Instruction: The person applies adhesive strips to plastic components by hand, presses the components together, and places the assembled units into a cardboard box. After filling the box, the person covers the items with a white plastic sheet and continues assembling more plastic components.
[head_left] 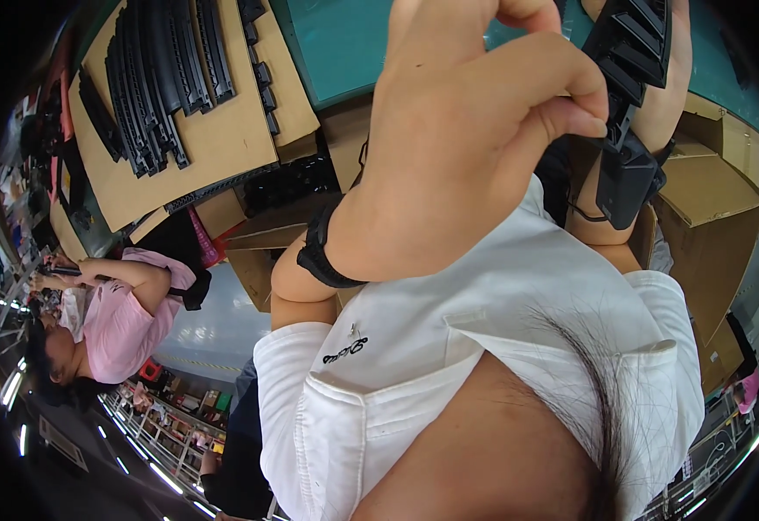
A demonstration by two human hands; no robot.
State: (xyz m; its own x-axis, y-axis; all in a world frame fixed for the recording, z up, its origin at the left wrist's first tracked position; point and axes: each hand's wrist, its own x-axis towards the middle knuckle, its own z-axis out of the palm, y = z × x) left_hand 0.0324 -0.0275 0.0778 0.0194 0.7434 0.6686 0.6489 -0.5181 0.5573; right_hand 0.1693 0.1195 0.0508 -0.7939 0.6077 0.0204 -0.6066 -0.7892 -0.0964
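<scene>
My left hand (475, 122) is large in the middle of the head view, with a black band at its wrist. Its thumb and forefinger press together at the edge of a black plastic part (631, 39) with slanted slats. Whether they grip that edge or something small there, I cannot make out. Behind the part, my right hand (678, 65) holds it up at the upper right; most of its fingers are hidden. A black box-shaped device (627, 187) with a strap and a cable sits at my right wrist.
Long black plastic strips (149, 87) lie in rows on a cardboard sheet (223, 152) at the upper left. A green table top (336, 43) spans the far side. Open cardboard boxes (709, 191) stand at the right. A person in pink (128, 321) works at the left.
</scene>
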